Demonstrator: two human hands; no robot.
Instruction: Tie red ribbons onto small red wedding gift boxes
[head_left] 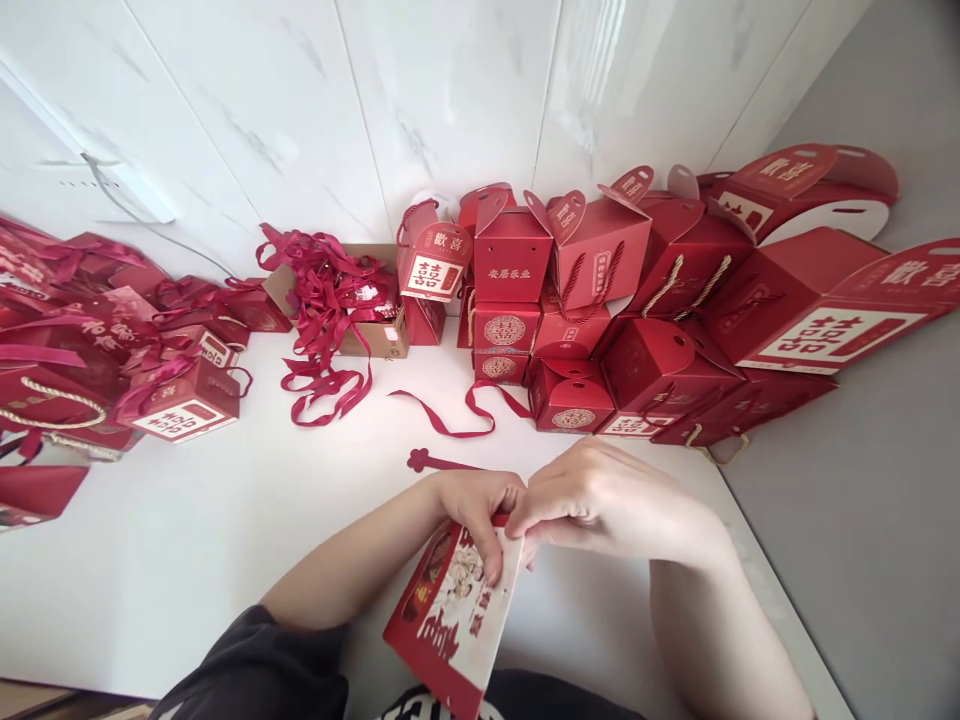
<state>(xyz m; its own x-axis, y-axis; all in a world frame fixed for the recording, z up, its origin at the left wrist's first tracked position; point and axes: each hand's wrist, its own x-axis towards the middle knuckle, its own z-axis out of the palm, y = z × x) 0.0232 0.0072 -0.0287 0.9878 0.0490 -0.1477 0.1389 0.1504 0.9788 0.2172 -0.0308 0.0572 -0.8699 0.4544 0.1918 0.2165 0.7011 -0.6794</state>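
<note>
**Held item.** Flat gift box (450, 625), red with a white printed face, not yet opened out. Held tilted over the near edge of the table (187, 530), close to the body, upper end raised towards the hands.

**Left hand** (480, 505). Closed on the upper end of the flat gift box, fingers curled down over the printed face, thumb hidden behind. Dark sleeve (255, 670) at the elbow.

**Right hand** (611, 500). Narrowed to a pinch, fingertips pressed to the box's top edge, touching the left fingers. What the fingertips grip beyond that edge: cannot tell.

**On the table, just beyond the hands.** Small red knot-shaped tag (420, 460), lying flat. Loose ribbon strip (457, 415), dark red, curled, lying between the tag and the boxes behind.

**Further back, centre.** Ribbon heap (322, 290), tangled, spilling out of and over an open cardboard carton (382, 338).

**Back right.** Stacked assembled boxes (600, 300), red, some with rope handles, some with round emblems or double-happiness labels, piled against the wall (420, 90) and leaning out past the table corner.

**Left.** Second pile of red boxes (180, 400), with ribbon and cord handles, well apart from the hands.

**Surroundings.** White marble-look wall; grey floor (870, 520) to the right of the table.
</note>
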